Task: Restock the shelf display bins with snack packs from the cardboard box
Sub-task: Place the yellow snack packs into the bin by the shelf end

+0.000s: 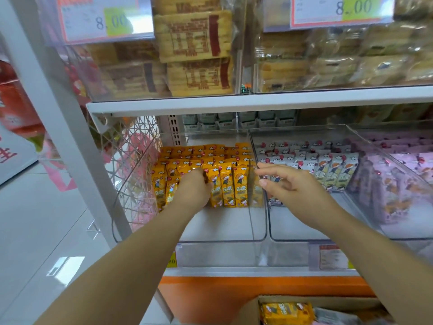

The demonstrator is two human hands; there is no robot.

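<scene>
Several yellow packs (234, 184) touch left hand's (192, 187) curled fingers (200, 172) — front row.

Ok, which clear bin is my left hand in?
The leftmost bin, holding yellow packs; your left hand is among them. Others hold white packs and pink packs.

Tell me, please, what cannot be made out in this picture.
Head view only.
1. Left hand: its fingertips are hidden by its own back among the yellow packs; a grip cannot be confirmed.
2. Box: cut off by the bottom edge; how full it is cannot be told.
3. Price tags: blurred, small print unreadable.
4. Back packs: too small and dim.
</scene>
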